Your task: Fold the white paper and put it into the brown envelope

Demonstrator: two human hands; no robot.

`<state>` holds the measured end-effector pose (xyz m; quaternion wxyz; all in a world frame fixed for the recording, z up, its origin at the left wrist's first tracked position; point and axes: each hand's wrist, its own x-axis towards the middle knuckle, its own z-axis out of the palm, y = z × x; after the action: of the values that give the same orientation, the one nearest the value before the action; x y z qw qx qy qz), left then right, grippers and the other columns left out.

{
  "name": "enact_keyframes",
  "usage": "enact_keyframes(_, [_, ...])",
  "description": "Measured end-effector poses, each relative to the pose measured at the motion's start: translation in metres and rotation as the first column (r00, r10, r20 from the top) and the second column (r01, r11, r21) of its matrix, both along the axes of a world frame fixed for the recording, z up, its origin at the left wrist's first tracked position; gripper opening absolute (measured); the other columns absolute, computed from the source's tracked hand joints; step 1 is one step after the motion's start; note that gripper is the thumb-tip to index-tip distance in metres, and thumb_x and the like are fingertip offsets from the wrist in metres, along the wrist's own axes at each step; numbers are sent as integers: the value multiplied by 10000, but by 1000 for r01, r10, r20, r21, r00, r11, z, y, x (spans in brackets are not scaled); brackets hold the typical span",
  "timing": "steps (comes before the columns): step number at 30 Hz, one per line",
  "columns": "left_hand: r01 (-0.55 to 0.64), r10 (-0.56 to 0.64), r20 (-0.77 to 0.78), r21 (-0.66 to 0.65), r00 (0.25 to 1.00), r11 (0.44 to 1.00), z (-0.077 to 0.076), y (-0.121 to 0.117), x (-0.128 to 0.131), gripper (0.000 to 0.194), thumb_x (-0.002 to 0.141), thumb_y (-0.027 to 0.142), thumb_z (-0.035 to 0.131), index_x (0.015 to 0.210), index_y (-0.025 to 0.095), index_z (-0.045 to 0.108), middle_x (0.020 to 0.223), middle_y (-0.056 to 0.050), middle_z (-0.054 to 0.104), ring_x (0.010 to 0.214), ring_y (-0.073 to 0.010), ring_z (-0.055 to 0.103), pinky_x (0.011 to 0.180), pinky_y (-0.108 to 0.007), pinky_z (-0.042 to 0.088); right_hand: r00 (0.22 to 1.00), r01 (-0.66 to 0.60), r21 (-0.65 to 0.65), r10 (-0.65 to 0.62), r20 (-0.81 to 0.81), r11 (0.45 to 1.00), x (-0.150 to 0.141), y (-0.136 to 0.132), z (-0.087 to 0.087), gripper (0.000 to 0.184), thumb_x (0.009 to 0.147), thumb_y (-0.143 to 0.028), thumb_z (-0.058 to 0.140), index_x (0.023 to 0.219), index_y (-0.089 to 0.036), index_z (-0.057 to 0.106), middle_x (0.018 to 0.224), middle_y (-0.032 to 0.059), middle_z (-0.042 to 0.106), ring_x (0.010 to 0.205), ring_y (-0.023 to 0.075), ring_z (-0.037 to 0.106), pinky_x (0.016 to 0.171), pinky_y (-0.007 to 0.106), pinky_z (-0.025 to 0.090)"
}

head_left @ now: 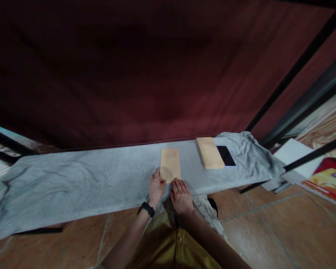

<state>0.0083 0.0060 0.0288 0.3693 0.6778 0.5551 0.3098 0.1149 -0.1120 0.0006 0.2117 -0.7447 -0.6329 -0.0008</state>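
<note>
The left hand (156,189), thumb spread from forefinger, touches the tan envelope (170,163) at lower left; the right hand (182,197), fingers together, lies flat at its bottom edge.

hung across the background, a dark red cloth (162,93), sunk in shadow toward the top. set before it, a long, narrow table (72,183), draped in rumpled grey fabric. slanting at right, black poles (294,71); at far left, black bars (8,142). spread below, pale-jointed brown floor tiles (296,224), faintly shiny with light.
</note>
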Motion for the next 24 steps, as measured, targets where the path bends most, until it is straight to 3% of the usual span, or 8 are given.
enact_keyframes(4, [-30, 107, 331, -232, 938, 972, 5, 7, 4, 627, 671, 127, 676, 1288, 126, 567, 694, 36, 635, 659, -174, 628, 716, -315, 515, 1000, 22, 36, -22, -3, 999, -1, 10, 15, 389, 991, -291, 501, 1342, -159, 603, 1369, 130, 640, 1272, 276, 572, 1159, 447, 384])
enact_keyframes(8, [15, 71, 425, -197, 903, 980, 21, 2, 16, 471, 705, 210, 688, 1167, 148, 620, 764, 7, 672, 707, -167, 649, 718, -296, 520, 996, 75, -29, -76, -54, 997, 6, 25, 41, 306, 956, -230, 526, 1242, -191, 627, 1179, 128, 700, 1065, 273, 663, 976, 415, 508])
enact_keyframes(10, [84, 11, 488, -172, 873, 982, 33, -4, 26, 520, 728, 273, 727, 1221, 156, 609, 792, -5, 684, 749, -177, 663, 751, -306, 527, 967, 134, -37, -138, -215, 990, 16, 31, 53, 282, 946, -148, 470, 1153, -212, 650, 1110, 116, 705, 954, 236, 687, 858, 351, 528])
enact_keyframes(11, [125, -26, 520, -156, 854, 980, 40, -7, 32, 556, 741, 313, 748, 1256, 166, 600, 840, -22, 698, 804, -187, 677, 789, -315, 531, 908, 186, -16, -178, -379, 982, 23, 34, 57, 264, 936, -134, 462, 1089, -215, 662, 1075, 108, 708, 911, 218, 689, 820, 322, 522])
enact_keyframes(13, [164, -61, 568, -132, 821, 978, 50, -14, 42, 591, 774, 397, 761, 1303, 197, 586, 1043, -77, 714, 994, -212, 682, 891, -329, 521, 643, 322, 18, -205, -738, 947, 35, 36, 61, 160, 915, -193, 507, 946, -212, 663, 957, 84, 712, 831, 195, 680, 769, 289, 512])
enact_keyframes(16, [125, -9, 577, -161, 817, 979, 51, -22, 51, 617, 784, 423, 764, 1328, 216, 558, 1282, -123, 652, 1148, -228, 645, 937, -326, 514, 246, 434, -14, -134, -960, 901, 45, 35, 61, 200, 852, -400, 583, 777, -216, 598, 723, 31, 667, 700, 186, 649, 688, 288, 525])
enact_keyframes(20, [222, -63, 539, -235, 840, 946, 27, -26, 53, 679, 728, 279, 760, 1351, 181, 509, 1034, -83, 731, 865, -210, 707, 761, -318, 563, 74, 380, -68, -104, -992, 922, 36, 28, 52, 398, 725, -612, 611, 710, -224, 525, 624, 18, 630, 597, 184, 638, 621, 321, 558])
enact_keyframes(24, [134, -67, 312, -198, 948, 971, 8, -17, 46, 711, 723, 145, 674, 1406, 172, 475, 817, -11, 721, 764, -196, 701, 738, -302, 558, -1, 271, -130, -135, -991, 954, 29, 20, 42, 456, 684, -659, 623, 712, -210, 550, 636, 41, 647, 573, 177, 647, 603, 325, 571])
